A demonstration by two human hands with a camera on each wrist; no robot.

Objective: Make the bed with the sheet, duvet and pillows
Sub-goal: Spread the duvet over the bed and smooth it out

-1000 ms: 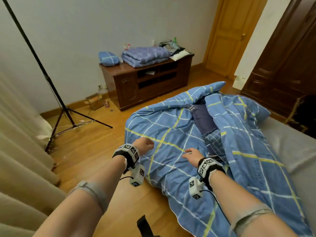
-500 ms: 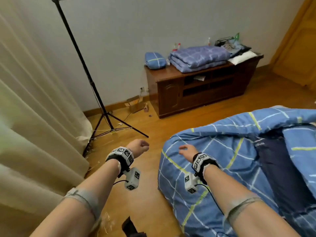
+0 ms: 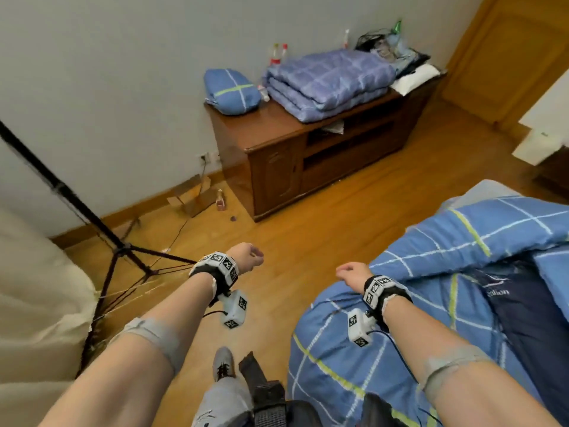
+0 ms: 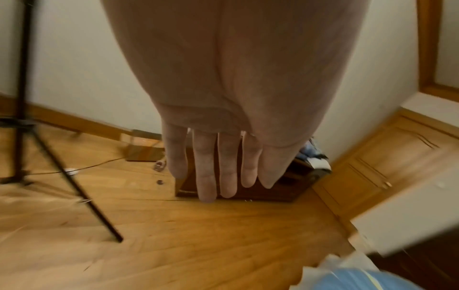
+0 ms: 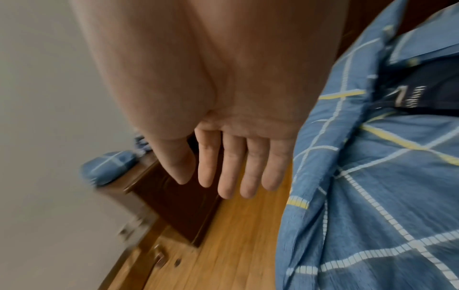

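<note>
Much of the bed runs off the right edge of the head view, so only a corner of the bare grey mattress [image 3: 480, 189] shows above the rumpled blue checked duvet [image 3: 415, 303] at lower right. A dark navy cloth [image 3: 529, 318] lies in its folds, its print too small to read. Both wrist views are blurred. The left hand [image 3: 246, 257] hangs over the wooden floor [image 3: 323, 241], fingers [image 4: 206, 176] straight and loose, holding nothing. The right hand [image 3: 351, 272] hovers by the duvet's edge, fingers [image 5: 228, 172] extended, empty too. At upper centre, a brown cabinet [image 3: 277, 167] carries a blue pillow [image 3: 232, 92] and a folded blue quilt [image 3: 329, 81]. A black tripod [image 3: 123, 251] stands at left beside a cream curtain [image 3: 37, 303].
</note>
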